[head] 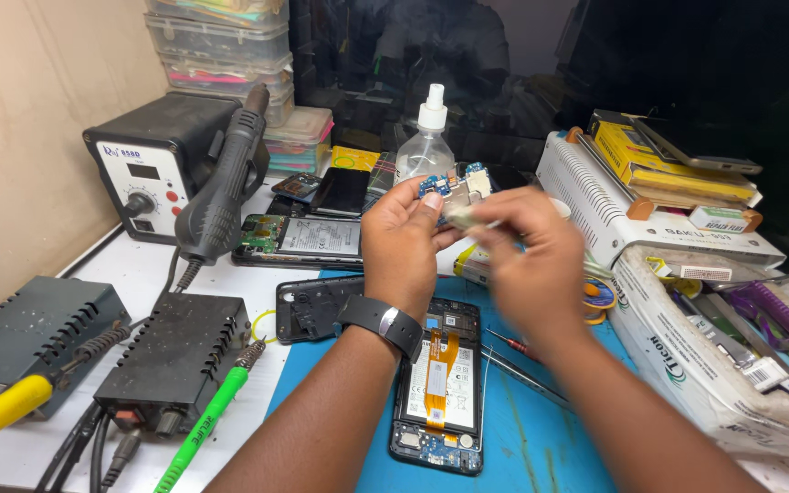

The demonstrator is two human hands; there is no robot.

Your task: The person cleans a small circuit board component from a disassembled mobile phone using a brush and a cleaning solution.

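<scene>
The left hand (405, 239), a dark band at its wrist, pinched a small phone circuit board (452, 185) by its lower edge and held it raised above the bench. The right hand (531, 265) was blurred; its fingers closed on a pale, brush-like thing (461, 215) pressed against the board's underside, though exactly what it was could not be made out.

Directly below lay an opened phone (438, 385) on the blue mat (522, 438), its orange flex cable (437, 365) exposed. A slip from that thin pinch grip would likely have dropped the board onto those bare parts, and hard rubbing could have bent it or knocked off small components. Tweezers (522, 372) lay just beside the phone, near the right forearm, where a sweep of the arm might have sent them off the mat.

A spray bottle (426, 141) stood right behind the hands, upright; an elbow or a quick pull back could have tipped it toward the second opened phone (301, 239) lying to the left. The hot air gun (223, 178) rested in its holder on the rework station (152, 164), apart from the hands.
</scene>
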